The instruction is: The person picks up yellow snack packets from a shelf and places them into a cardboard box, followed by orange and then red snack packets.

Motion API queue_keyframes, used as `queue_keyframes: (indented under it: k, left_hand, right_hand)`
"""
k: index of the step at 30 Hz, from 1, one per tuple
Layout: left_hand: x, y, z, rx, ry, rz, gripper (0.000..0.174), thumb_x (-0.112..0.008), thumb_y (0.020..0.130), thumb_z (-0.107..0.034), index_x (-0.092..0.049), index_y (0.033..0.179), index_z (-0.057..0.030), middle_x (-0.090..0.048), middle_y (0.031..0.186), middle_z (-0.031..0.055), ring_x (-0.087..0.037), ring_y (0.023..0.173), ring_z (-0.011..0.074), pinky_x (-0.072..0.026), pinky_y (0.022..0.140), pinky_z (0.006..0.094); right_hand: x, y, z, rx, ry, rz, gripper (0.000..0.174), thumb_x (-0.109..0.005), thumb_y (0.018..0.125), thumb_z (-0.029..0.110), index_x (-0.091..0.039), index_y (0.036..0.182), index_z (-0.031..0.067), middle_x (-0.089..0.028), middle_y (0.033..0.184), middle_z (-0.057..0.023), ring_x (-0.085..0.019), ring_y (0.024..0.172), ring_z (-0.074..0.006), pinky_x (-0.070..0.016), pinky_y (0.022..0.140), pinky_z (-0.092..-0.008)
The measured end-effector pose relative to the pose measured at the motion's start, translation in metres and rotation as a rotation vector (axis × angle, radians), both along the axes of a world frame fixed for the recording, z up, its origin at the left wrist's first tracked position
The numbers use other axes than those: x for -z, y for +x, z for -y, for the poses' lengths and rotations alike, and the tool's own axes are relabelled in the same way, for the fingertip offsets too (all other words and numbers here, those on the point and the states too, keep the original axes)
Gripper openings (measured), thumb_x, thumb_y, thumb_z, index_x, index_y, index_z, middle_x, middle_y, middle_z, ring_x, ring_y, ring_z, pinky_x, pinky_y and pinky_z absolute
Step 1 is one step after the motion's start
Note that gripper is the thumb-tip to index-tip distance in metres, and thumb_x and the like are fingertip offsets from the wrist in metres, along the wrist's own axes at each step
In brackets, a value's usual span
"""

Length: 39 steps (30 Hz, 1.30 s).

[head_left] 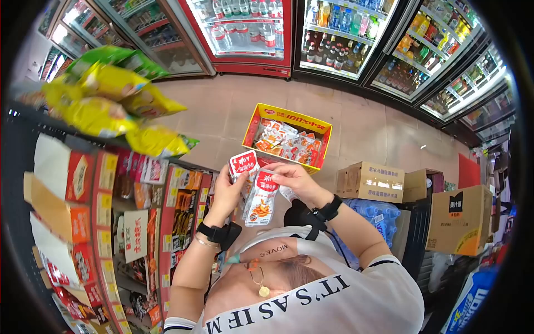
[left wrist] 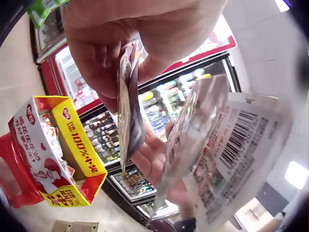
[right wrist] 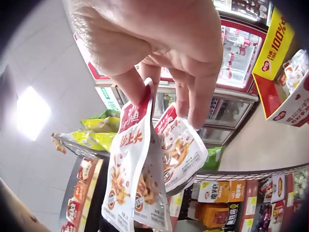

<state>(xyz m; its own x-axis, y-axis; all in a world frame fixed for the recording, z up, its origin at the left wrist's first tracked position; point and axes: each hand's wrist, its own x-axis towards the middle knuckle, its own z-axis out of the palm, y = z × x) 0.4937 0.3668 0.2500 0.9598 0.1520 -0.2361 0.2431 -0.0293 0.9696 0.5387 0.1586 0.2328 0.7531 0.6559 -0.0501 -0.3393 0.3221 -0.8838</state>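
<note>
My left hand (head_left: 224, 192) pinches a small white-and-red snack packet (head_left: 243, 163) by its side. In the left wrist view that packet (left wrist: 128, 106) appears edge-on below the fingers. Close beside it, my right hand (head_left: 297, 181) grips the red top of more of these packets (head_left: 261, 200) between thumb and fingers. Food pictures mark their fronts in the right wrist view, where the packets (right wrist: 133, 169) hang from the right hand (right wrist: 154, 43). Just beyond the hands, a yellow-and-red open carton (head_left: 292, 118) holds many similar packets (head_left: 286, 142).
Snack shelves (head_left: 105, 222) run along the left, with yellow bags (head_left: 119, 106) hanging above them. Cardboard boxes (head_left: 370, 182) and shrink-wrapped bottles (head_left: 375, 220) stand at the right. Drink fridges (head_left: 239, 33) line the far side across a tiled floor (head_left: 211, 111).
</note>
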Motion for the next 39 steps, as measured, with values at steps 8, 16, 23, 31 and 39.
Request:
queue_keyframes:
  k: [8,16,23,31,39]
  left_hand:
    - [0.098,0.084,0.023,-0.040,0.041,-0.248,0.028,-0.062,0.085,-0.013,-0.053,0.107,0.0017,-0.063,0.098,0.0087,-0.058,0.087,0.0117,-0.0463,0.078,0.0268]
    - [0.160,0.113,0.032,-0.098,0.107,-0.341,0.028,-0.063,0.084,-0.013,-0.052,0.104,0.0025,-0.063,0.095,0.0106,-0.060,0.085,0.0138,-0.0471,0.075,0.0286]
    - [0.165,0.114,0.049,-0.071,0.101,-0.380,0.028,-0.064,0.084,-0.015,-0.052,0.103,0.0026,-0.064,0.094,0.0110,-0.060,0.085,0.0150,-0.0468,0.075,0.0295]
    - [0.161,0.116,0.074,-0.132,-0.033,-0.430,0.026,-0.064,0.084,-0.010,-0.054,0.107,-0.0016,-0.063,0.096,0.0043,-0.057,0.086,0.0092,-0.0455,0.077,0.0244]
    - [0.159,0.130,0.079,-0.340,-0.408,-0.626,0.031,-0.065,0.085,-0.018,-0.054,0.111,-0.0071,-0.062,0.103,0.0044,-0.061,0.091,0.0131,-0.0512,0.077,0.0313]
  right_hand:
    - [0.080,0.098,0.056,0.308,-0.486,-0.262,0.017,-0.057,0.089,0.017,-0.064,0.089,0.0011,-0.062,0.076,-0.0004,-0.056,0.066,-0.0082,-0.0474,0.061,-0.0238]
    - [0.181,0.179,0.092,0.188,-1.294,0.495,0.018,-0.050,0.080,0.008,-0.065,0.088,0.0032,-0.064,0.086,-0.0187,-0.061,0.086,-0.0340,-0.0479,0.076,-0.0436]
    - [0.259,0.205,0.062,-0.132,-1.550,0.566,0.021,-0.047,0.079,0.009,-0.066,0.085,0.0009,-0.065,0.084,-0.0197,-0.065,0.083,-0.0310,-0.0510,0.074,-0.0426]
    - [0.291,0.201,0.056,-0.110,-1.549,0.494,0.021,-0.049,0.079,0.008,-0.061,0.093,-0.0021,-0.062,0.097,-0.0221,-0.061,0.093,-0.0355,-0.0496,0.080,-0.0417]
    - [0.193,0.156,0.039,-0.292,-0.549,-0.258,0.033,-0.061,0.086,0.027,-0.060,0.102,-0.0017,-0.064,0.092,-0.0098,-0.058,0.085,-0.0130,-0.0467,0.076,-0.0289]
